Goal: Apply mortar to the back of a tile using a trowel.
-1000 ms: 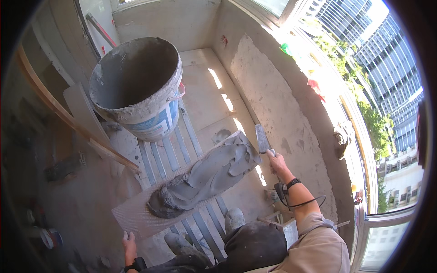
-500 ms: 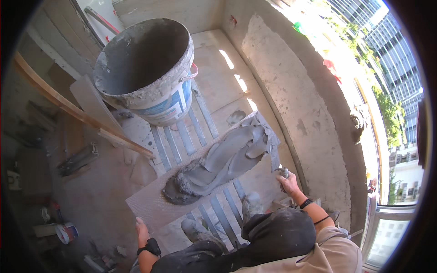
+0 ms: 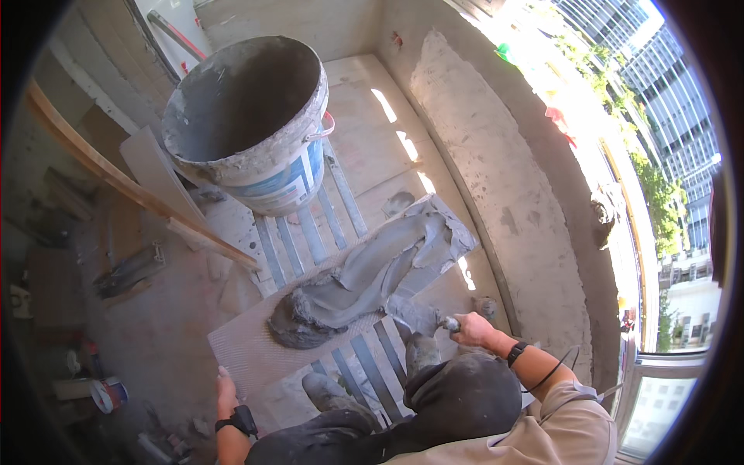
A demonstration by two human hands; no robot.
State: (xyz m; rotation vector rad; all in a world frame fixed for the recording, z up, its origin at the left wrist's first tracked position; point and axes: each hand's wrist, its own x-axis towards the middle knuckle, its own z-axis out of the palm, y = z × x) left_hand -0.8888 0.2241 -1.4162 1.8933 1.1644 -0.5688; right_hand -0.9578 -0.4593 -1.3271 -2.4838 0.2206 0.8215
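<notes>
A long grey tile (image 3: 252, 345) with a textured back lies at a slant before me, and a thick, ridged bed of wet grey mortar (image 3: 360, 267) covers most of it. My left hand (image 3: 225, 394) is closed on the tile's lower-left edge; its fingers are partly hidden. My right hand (image 3: 471, 329) grips the handle of a trowel. The mortar-smeared trowel blade (image 3: 416, 315) is at the tile's right-hand long edge, just above my shoe. A bare strip of tile shows beside the mortar near the blade.
A large mortar-crusted bucket (image 3: 275, 186) stands beyond the tile on a metal slatted platform (image 3: 341, 198). A rough plastered low wall (image 3: 496, 170) runs along the right. A curved wooden strip (image 3: 132, 182) crosses the left, with tools and scraps on the floor beyond.
The trowel has moved from the tile's far-right end back toward me, along its right edge. My right hand has shifted left and nearer. My left hand stays at the tile's edge.
</notes>
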